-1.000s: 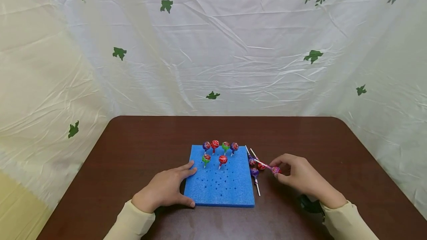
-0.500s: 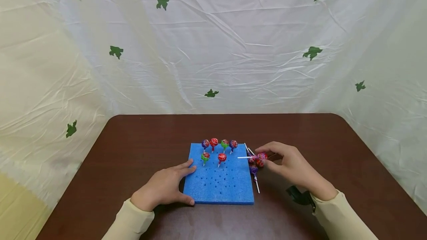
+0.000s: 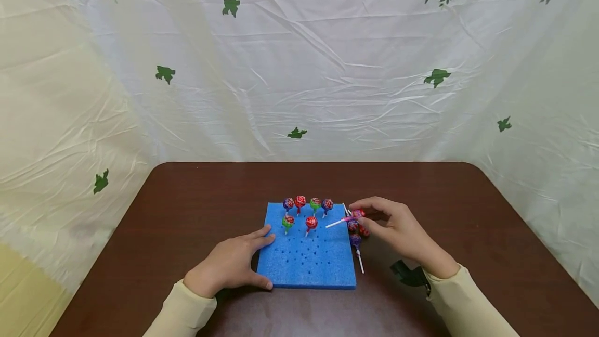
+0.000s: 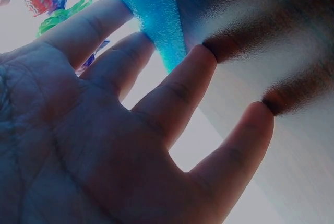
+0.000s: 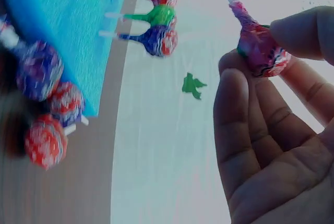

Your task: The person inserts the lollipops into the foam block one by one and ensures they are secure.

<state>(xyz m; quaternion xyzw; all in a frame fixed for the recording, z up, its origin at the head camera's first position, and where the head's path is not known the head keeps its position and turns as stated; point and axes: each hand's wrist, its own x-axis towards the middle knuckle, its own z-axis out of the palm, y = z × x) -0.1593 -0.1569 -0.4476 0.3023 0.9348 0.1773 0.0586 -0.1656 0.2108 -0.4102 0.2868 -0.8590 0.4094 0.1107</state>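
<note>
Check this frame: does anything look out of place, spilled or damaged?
Nothing looks spilled or damaged. The only untidy spot is the loose lollipops lying to the right of the blue board: their sticks point different ways, unlike the six standing lollipops in it. That is probably just a supply pile, not a fault.

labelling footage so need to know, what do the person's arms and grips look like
The left sleeve and right sleeve are pale yellow. A black object shows by the latter's end, details unclear. The left grip and right grip wear no gloves.
</note>
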